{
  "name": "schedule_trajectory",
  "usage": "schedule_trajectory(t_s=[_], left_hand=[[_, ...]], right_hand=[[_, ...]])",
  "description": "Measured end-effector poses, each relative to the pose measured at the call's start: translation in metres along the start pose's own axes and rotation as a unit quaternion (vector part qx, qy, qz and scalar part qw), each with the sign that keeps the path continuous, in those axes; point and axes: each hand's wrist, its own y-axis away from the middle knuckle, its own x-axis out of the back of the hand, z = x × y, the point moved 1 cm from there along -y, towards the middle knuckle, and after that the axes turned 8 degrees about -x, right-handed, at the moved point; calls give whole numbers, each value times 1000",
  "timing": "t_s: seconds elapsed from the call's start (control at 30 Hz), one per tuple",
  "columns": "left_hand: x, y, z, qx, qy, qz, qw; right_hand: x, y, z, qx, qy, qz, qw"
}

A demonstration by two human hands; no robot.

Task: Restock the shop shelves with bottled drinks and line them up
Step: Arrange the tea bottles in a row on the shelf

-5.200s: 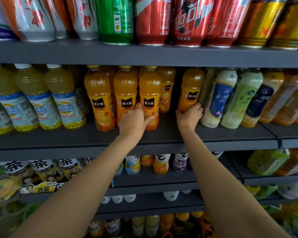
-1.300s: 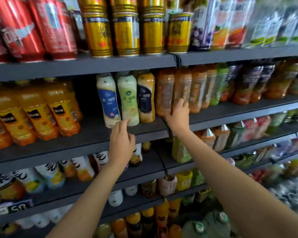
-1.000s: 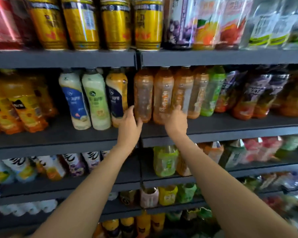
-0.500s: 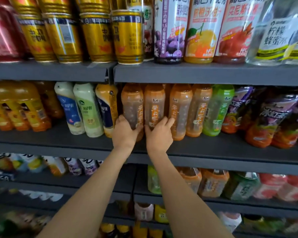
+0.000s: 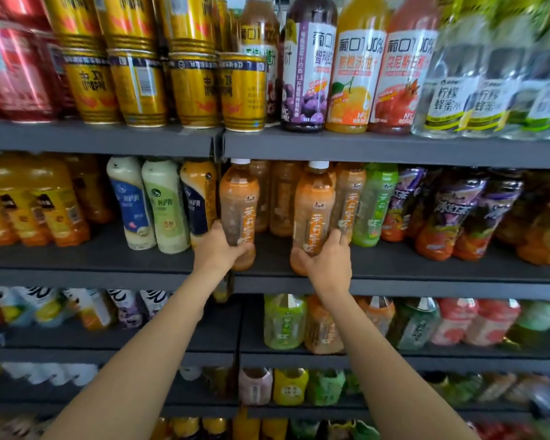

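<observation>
- The grey shelf [image 5: 394, 274] spans the middle.
- Two orange tea bottles now stand pulled forward at its front edge, unlike half a second ago.
- Left hand [image 5: 218, 249] curls round the left bottle [image 5: 238, 211], 11 o'clock of centre.
- Right hand [image 5: 329, 265] wraps the right bottle [image 5: 313, 214], 1 o'clock.
</observation>
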Motion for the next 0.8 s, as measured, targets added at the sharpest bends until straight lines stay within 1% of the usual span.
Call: schedule_trajectory(t_s=[0.1,0.3,0.4,0.5,0.57,0.67,0.8], left_hand=[[3,-8,0,0,8,-32,999],[-11,-20,4,-2,46,-41,998],[-23,-26,4,9,32,-23,999],[-33,-20,3,21,21,41,999],[-33,-20,2,15,20,65,998],[-28,-30,-3,-1,19,45,999],[-26,-35,-9,-25,20,32,999]], right_hand=[[1,-2,-3,2,-13,-29,999],[-11,-3,-24,-3,-5,-67,998],[-19,-6,-37,10,45,-68,997],[-21,-11,-47,23,88,-65,994],[-20,-17,-50,24,132,-70,988],[-15,-30,-54,30,184,-87,979],[-13,-41,-56,39,209,-91,973]])
